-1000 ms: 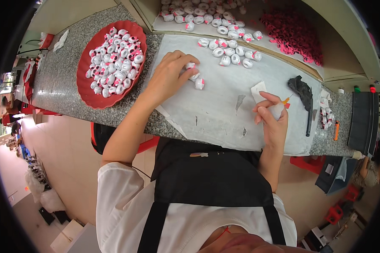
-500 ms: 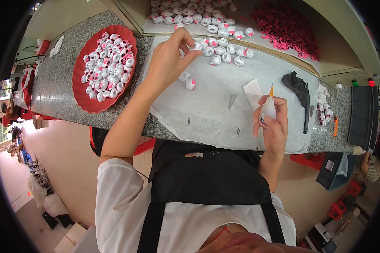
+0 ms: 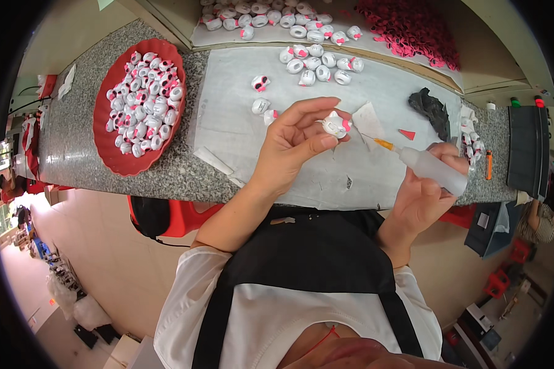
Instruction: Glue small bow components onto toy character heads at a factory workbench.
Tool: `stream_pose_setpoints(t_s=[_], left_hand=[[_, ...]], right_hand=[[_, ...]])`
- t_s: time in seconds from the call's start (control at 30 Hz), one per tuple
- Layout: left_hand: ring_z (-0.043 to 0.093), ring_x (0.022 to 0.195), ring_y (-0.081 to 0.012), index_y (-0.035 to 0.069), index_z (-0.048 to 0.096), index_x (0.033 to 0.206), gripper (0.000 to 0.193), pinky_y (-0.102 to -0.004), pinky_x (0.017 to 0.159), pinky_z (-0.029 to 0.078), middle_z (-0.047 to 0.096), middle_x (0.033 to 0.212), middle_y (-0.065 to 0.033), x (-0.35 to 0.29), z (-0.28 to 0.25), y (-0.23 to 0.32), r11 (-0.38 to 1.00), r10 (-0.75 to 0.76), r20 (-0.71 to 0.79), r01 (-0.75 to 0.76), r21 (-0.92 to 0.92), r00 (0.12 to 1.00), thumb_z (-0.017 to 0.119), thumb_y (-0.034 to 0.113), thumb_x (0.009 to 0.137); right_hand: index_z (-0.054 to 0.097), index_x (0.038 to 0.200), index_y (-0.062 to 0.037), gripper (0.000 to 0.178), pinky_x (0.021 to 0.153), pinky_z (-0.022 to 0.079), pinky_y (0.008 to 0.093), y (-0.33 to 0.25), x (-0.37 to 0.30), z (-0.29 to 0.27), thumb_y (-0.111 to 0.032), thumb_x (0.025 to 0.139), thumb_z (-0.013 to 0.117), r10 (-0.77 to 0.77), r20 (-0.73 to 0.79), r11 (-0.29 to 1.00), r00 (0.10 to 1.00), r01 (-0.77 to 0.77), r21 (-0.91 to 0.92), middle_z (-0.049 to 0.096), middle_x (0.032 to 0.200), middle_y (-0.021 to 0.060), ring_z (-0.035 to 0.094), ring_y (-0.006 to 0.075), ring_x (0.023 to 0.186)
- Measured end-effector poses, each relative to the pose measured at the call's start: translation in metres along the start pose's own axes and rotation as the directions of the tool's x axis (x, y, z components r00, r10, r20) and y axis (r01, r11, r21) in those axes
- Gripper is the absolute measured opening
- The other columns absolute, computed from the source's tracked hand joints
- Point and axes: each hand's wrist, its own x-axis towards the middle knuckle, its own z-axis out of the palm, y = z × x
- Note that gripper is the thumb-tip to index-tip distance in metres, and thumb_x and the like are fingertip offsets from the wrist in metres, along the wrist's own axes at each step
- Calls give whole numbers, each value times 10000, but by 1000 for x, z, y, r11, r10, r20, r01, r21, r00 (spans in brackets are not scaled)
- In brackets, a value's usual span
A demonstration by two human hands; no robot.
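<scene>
The left hand (image 3: 289, 140) grasps a small white cat-head figure (image 3: 333, 124) with a pink bow (image 3: 346, 125), above the middle of the desk (image 3: 68, 135). The right hand (image 3: 421, 195) grasps a squeeze bottle (image 3: 434, 169), nearer to the desk's front edge; its orange tip (image 3: 383, 144) faces the figure.

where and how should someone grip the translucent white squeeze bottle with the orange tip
Probably around the wide cylindrical body of the translucent white squeeze bottle, coming from lower right: its narrow orange tip points up-left, away from that side.
</scene>
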Motion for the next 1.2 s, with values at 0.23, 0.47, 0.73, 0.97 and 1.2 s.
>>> stream_pose_setpoints(t_s=[0.23,0.47,0.73,0.97,1.2], left_hand=[[506,908,-204,7,425,994,306,-361,797,428,490,1006,-146,-3,-1,1,999,38,4,-38,3,999,547,14,714],[518,899,-208,4,423,997,310,-342,802,422,503,992,-146,-3,0,1,999,41,6,-41,1,999,548,14,713],[524,881,-205,1,424,997,317,-336,807,413,505,987,-148,-3,0,-1,999,32,11,-32,-2,999,553,14,707],[515,889,-150,-14,430,1005,328,-233,754,425,505,984,-107,-3,0,-1,998,33,-9,-34,-59,999,556,-31,702],[519,880,-146,-14,433,1004,328,-233,756,424,511,974,-107,-3,1,1,997,17,8,-16,-75,1000,558,-29,701]], right_hand=[[437,829,-68,428,529,413,227,6,-10,7,-247,565,723,-259,214,921,942,308,-240,459,784,68,488,130,618],[458,845,-67,441,530,427,231,5,-11,6,-136,523,752,-312,352,895,883,397,-202,466,804,72,514,143,630],[436,832,-67,393,470,400,223,8,-12,9,-229,597,705,-343,361,847,867,452,-281,459,752,71,451,121,536],[436,811,-64,377,464,398,222,5,-11,7,-219,599,706,-316,378,854,870,435,-285,458,748,73,443,119,526],[436,828,-60,377,459,385,216,7,-11,6,-212,606,700,-359,356,830,863,470,-301,446,744,77,428,118,520]])
